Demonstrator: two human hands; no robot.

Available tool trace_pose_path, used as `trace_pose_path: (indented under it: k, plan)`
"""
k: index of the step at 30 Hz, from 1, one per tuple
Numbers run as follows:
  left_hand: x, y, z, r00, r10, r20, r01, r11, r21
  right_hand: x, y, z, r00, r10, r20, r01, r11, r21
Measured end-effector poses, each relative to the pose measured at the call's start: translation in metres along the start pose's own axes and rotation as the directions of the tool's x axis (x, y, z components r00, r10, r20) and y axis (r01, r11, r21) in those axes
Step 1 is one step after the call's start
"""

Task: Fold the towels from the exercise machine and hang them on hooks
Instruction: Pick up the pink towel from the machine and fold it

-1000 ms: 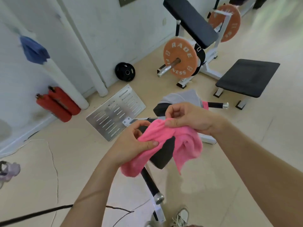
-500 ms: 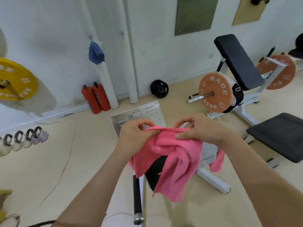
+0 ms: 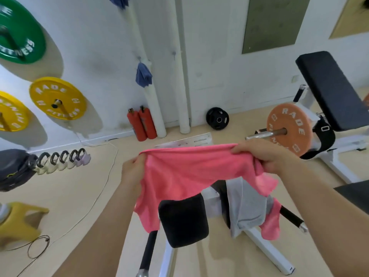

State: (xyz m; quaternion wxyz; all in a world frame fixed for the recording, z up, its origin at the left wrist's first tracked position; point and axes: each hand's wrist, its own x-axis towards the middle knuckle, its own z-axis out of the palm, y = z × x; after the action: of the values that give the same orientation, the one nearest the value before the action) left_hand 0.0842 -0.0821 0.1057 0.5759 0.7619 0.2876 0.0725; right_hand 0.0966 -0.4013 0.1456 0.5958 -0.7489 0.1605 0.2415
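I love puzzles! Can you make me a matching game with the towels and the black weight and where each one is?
Things: 1 spread pink towel; 2 grey towel; 3 blue towel; 4 black weight plate.
Places: A hangs on a hook; B leans against the wall; C gripped by left hand and right hand; D draped over the exercise machine.
Pairs: 1-C, 2-D, 3-A, 4-B.

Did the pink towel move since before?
Yes. The pink towel, bunched over the black pad earlier, now stretches out wide above it between the left hand and right hand.
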Motion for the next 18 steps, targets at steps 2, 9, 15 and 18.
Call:
trace_pose_path:
  k: [2, 9, 15, 18]
  plan:
    - [0.007, -0.013, 0.001, 0.970, -0.235, 0.058, 0.238, 0.970, -0.050, 0.024, -0.004, 0.001, 1.000, 0.025, 0.001, -0.025, 0.980, 0.198]
    - [0.044, 0.023, 0.021, 0.999, -0.040, 0.016, 0.042, 0.991, -0.124, 0.083, -0.059, 0.012, 0.835, -0.290, -0.467, 0.396, 0.907, 0.143]
    - [0.081, 0.126, 0.026, 0.867, 0.401, -0.296, -0.441, 0.894, -0.081, 0.097, -0.128, 0.007, 0.464, -0.588, -0.663, 0.666, 0.725, -0.176]
    - [0.078, 0.111, 0.030, 0.822, 0.513, -0.246, -0.528, 0.849, 0.005, 0.114, -0.101, -0.008, 0.476, -0.548, -0.687, 0.586, 0.781, -0.216]
